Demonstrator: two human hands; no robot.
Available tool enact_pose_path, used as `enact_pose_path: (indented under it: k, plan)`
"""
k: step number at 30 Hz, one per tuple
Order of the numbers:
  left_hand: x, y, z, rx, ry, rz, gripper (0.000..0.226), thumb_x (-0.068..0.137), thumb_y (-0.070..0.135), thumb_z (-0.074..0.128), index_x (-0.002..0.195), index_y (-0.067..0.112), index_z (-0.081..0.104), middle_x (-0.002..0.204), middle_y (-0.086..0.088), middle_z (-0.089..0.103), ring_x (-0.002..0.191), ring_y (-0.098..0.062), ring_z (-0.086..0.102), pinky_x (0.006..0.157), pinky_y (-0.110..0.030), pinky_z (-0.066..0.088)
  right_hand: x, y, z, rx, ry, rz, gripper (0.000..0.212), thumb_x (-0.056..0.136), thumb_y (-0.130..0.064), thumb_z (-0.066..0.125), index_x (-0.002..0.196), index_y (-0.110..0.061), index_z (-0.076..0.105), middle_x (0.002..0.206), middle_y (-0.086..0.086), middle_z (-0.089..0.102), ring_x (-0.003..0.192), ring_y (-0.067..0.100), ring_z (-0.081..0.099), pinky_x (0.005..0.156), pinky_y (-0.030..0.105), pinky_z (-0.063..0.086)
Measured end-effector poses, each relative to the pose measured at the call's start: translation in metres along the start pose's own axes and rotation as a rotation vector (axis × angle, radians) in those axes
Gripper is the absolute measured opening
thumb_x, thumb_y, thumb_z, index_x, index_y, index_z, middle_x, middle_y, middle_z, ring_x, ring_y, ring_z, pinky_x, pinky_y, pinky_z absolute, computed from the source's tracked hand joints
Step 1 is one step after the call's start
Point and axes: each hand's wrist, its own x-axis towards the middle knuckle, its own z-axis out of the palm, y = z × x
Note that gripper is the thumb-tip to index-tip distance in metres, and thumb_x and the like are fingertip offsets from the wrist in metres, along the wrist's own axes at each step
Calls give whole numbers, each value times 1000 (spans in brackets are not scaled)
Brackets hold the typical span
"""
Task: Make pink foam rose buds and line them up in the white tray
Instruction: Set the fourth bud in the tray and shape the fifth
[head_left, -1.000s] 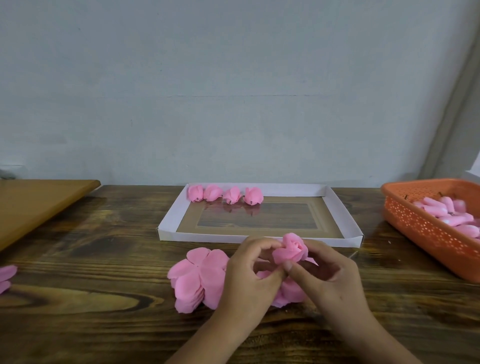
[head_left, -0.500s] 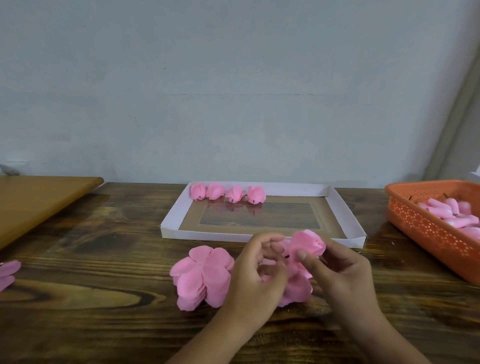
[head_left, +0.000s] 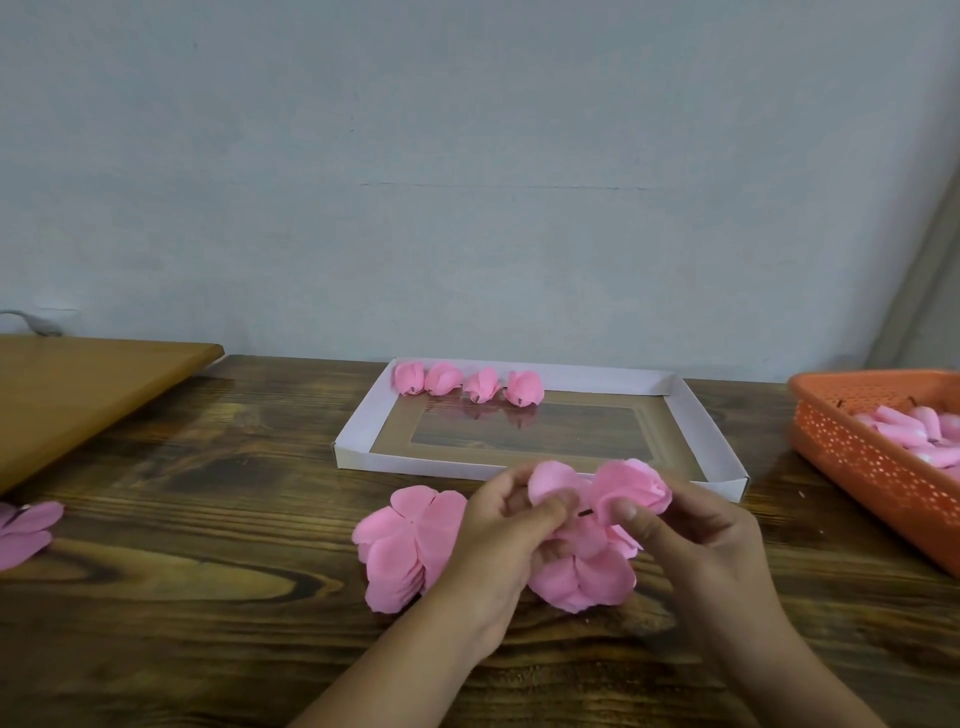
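My right hand (head_left: 691, 540) pinches a pink foam rose bud (head_left: 631, 486) lying on its side, its short dark stem pointing left. My left hand (head_left: 506, 530) pinches a loose pink petal piece (head_left: 553, 480) just left of that stem. Both hands hover above a stack of flat pink petal cut-outs (head_left: 410, 551) and another pile (head_left: 584, 577) on the wooden table. Behind them lies the white tray (head_left: 696, 431), with several finished buds (head_left: 470, 384) lined along its far left edge.
An orange perforated basket (head_left: 862, 457) holding pink foam cores stands at the right. A light wooden board (head_left: 78, 395) lies at the far left, and a few pink petals (head_left: 26, 530) rest near the left edge. A grey wall rises behind the table.
The bud has turned from upright onto its side and moved right in my right hand. My left hand has picked up a petal piece and now holds it beside the bud's stem.
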Motion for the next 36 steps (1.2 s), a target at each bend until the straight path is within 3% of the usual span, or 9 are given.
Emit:
enact_pose_path:
  k: [5, 9, 12, 17, 21, 27, 31, 36]
  plan:
    - [2, 2, 0, -22, 100, 43, 32, 69, 24, 86, 100, 19, 78, 99, -9, 78, 84, -19, 76, 65, -23, 58, -3, 2, 3, -48, -101, -87, 25, 73, -10, 75, 97, -14, 80, 92, 6, 79, 85, 17, 75, 72, 23, 59]
    - [1, 2, 1, 34, 151, 55, 16, 85, 19, 80, 101, 18, 78, 91, -5, 79, 75, -13, 74, 63, -22, 57, -4, 6, 5, -123, -141, -139, 30, 75, -7, 75, 104, -10, 76, 97, 0, 78, 90, 13, 74, 75, 19, 57]
    - [-2, 3, 2, 125, 175, 81, 9, 88, 23, 77, 97, 22, 79, 85, 1, 78, 71, -6, 73, 61, -18, 55, -4, 9, 3, -182, -160, -176, 31, 77, -8, 77, 108, -14, 76, 102, -1, 77, 96, 17, 73, 80, 25, 58]
    - [-8, 7, 5, 225, 85, 133, 11, 86, 34, 76, 93, 30, 82, 89, 4, 78, 79, -3, 72, 66, -16, 54, -3, 15, 2, -260, -172, -214, 34, 81, -3, 78, 110, -21, 76, 106, -1, 76, 101, 23, 71, 83, 33, 59]
    - [-10, 12, 5, 230, 3, 133, 32, 75, 47, 72, 100, 30, 82, 98, 3, 79, 91, -8, 74, 73, -20, 57, -3, 16, 0, -264, -161, -218, 42, 82, 3, 76, 115, -23, 74, 110, -4, 74, 105, 17, 70, 82, 24, 58]
    - [-9, 11, 4, 244, -27, 131, 36, 76, 47, 70, 102, 24, 82, 102, -3, 79, 100, -21, 74, 84, -31, 61, -5, 14, 1, -225, -147, -129, 42, 82, -11, 75, 120, -26, 69, 109, -8, 76, 103, 11, 72, 82, 23, 59]
    - [-11, 12, 6, 261, -41, 132, 35, 78, 49, 68, 101, 26, 81, 101, -2, 79, 98, -18, 74, 78, -25, 60, -5, 15, 0, -261, -153, -50, 49, 79, -24, 74, 128, -26, 64, 108, -10, 77, 100, 10, 73, 80, 28, 62]
    - [-11, 13, 4, 296, -61, 134, 38, 78, 54, 66, 103, 29, 81, 101, 0, 79, 98, -15, 73, 77, -23, 59, -5, 15, 0, -242, -180, -37, 46, 85, -14, 73, 128, -25, 63, 110, -9, 76, 102, 10, 72, 82, 27, 61]
